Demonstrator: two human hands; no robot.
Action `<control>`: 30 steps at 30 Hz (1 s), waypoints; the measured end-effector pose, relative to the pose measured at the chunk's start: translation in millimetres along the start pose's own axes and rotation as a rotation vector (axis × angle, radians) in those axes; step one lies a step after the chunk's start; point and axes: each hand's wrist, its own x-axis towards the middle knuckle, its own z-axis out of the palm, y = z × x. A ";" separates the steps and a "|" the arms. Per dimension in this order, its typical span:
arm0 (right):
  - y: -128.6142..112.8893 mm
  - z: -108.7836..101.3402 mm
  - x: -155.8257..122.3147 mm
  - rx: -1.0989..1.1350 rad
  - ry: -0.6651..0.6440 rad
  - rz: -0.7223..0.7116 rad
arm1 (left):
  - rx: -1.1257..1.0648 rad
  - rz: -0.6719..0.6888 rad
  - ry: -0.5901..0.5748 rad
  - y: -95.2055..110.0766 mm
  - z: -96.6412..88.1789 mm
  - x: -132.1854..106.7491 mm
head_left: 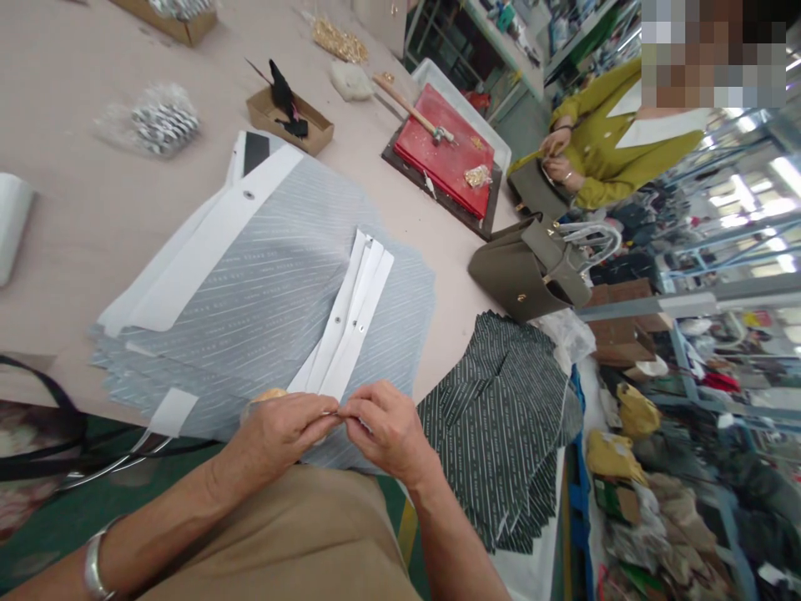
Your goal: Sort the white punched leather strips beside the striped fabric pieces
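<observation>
My left hand point(288, 430) and my right hand point(385, 427) meet fingertip to fingertip at the table's near edge. Both are closed in a pinch. Whatever sits between the fingers is too small to make out. Just beyond them, white strips point(350, 330) with metal snaps lie on a fanned stack of grey-blue striped lining pieces point(275, 275). A wider white strip point(216, 242) with one snap runs along the left of that stack. Partly hidden behind my left hand is a small yellowish item point(270, 394). Dark striped lining pieces point(501, 417) lie to the right of my right hand.
A hammer point(416, 113) rests on a red board point(438, 159). An olive-grey handbag point(529, 267) stands on the right. Beyond it, a person in a yellow-green top point(626, 142) handles another bag. A cardboard tray point(291, 121) and bagged metal parts point(163, 121) lie further back.
</observation>
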 end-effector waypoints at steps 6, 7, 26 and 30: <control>4.0 13.6 13.5 0.052 0.034 0.041 | 0.021 -0.127 -0.041 -7.8 -8.2 4.0; 2.9 18.1 14.7 0.084 0.060 0.061 | 0.003 -0.185 -0.066 -8.3 -11.3 5.4; 111.2 78.9 73.5 0.911 0.382 1.132 | -0.221 -0.331 -0.142 -15.9 -14.2 8.9; 116.2 70.8 75.1 0.647 0.255 1.082 | -0.180 -0.377 -0.166 -24.1 -0.6 3.3</control>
